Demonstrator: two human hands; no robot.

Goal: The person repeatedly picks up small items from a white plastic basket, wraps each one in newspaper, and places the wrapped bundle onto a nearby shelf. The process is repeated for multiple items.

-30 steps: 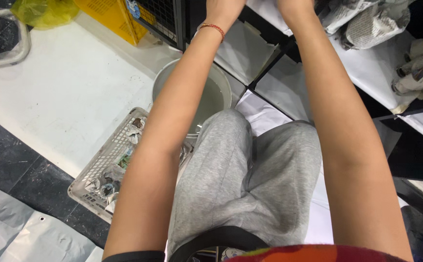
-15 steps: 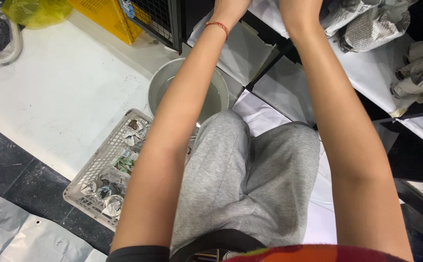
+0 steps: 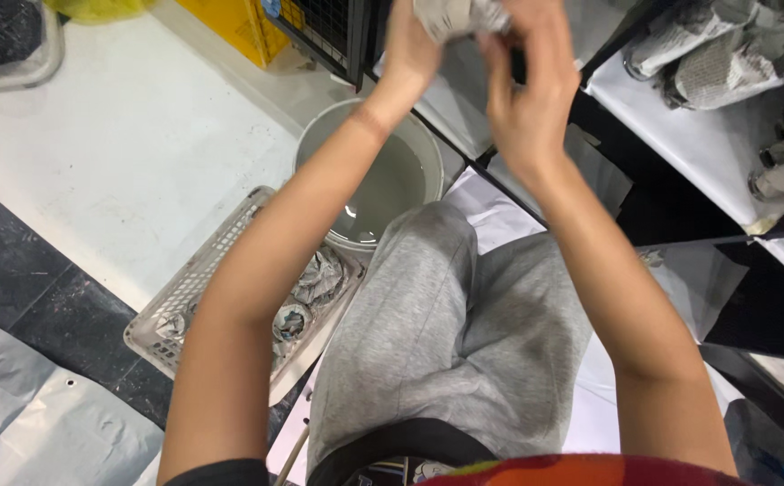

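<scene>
Holding both hands up at the top edge of the view, I've got a bundle wrapped in newspaper (image 3: 459, 16) between them. My left hand (image 3: 410, 49) has its fingers curled shut around the bundle's left side, and my right hand (image 3: 527, 99) closes on it from the right, fingers (image 3: 500, 54) bent up onto the paper; the top of the bundle runs out of frame, so I can't see all of it. Below my left forearm sits a round grey bucket (image 3: 315, 135) with water in it, standing on the white floor sheet (image 3: 122, 153). Just beside the bucket, touching it on the near side, is a pale plastic mesh basket (image 3: 203, 279) with several small newspaper-wrapped pieces (image 3: 315, 279) lying in it. My grey trousers (image 3: 446, 342) fill the middle of the view. Off to the right, on a white shelf (image 3: 680, 135), more newspaper-wrapped bundles (image 3: 716, 54) lie close together. A yellow box (image 3: 230, 27) stands at the top, beside a black wire cage (image 3: 329, 27).
</scene>
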